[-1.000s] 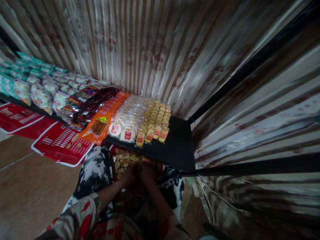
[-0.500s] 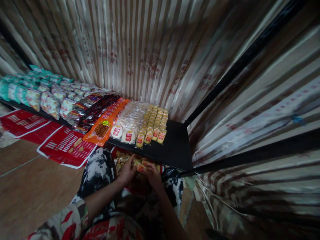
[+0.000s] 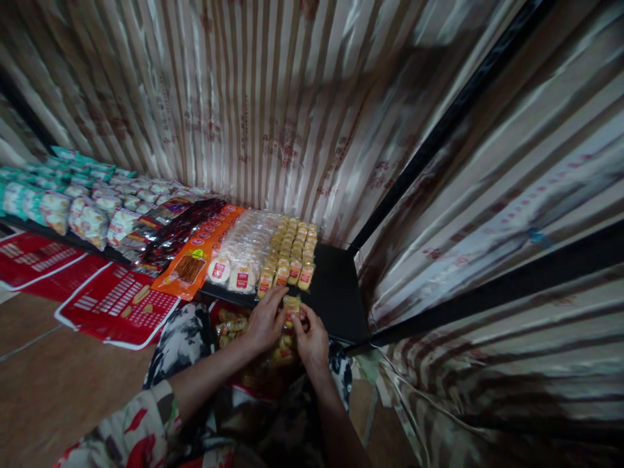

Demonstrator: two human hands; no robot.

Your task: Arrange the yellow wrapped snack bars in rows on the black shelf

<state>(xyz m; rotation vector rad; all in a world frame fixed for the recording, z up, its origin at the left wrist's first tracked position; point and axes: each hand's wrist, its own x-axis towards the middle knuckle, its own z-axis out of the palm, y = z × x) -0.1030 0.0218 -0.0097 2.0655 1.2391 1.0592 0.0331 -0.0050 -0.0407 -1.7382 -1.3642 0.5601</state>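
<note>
Between my two hands is a small yellow wrapped snack cake (image 3: pixel 292 308) with an orange-red label. The fingers of my left hand (image 3: pixel 266 323) close on its left side, and those of my right hand (image 3: pixel 312 338) grip its right side. Both hands are just in front of the black shelf's (image 3: pixel 336 286) front edge. Below them, in my lap, lies a red bag (image 3: pixel 256 385) with more yellow wrapped cakes (image 3: pixel 231 328), partly hidden by my hands. On the shelf beyond, rows of the same wrapped cakes (image 3: pixel 292 250) stand packed together.
Left of the cake rows lie clear packs of round white crackers (image 3: pixel 241 276), an orange snack packet (image 3: pixel 188 266), dark red packets (image 3: pixel 182 227) and white-and-teal bags (image 3: pixel 88 221). Red printed bags (image 3: pixel 117 302) hang below the shelf. Striped curtain (image 3: pixel 234 97) and black poles (image 3: pixel 404 188) enclose the right and back.
Both hands have risen from the bag in my lap toward the shelf edge, carrying the wrapped cake, which is now more upright. The view has shifted slightly.
</note>
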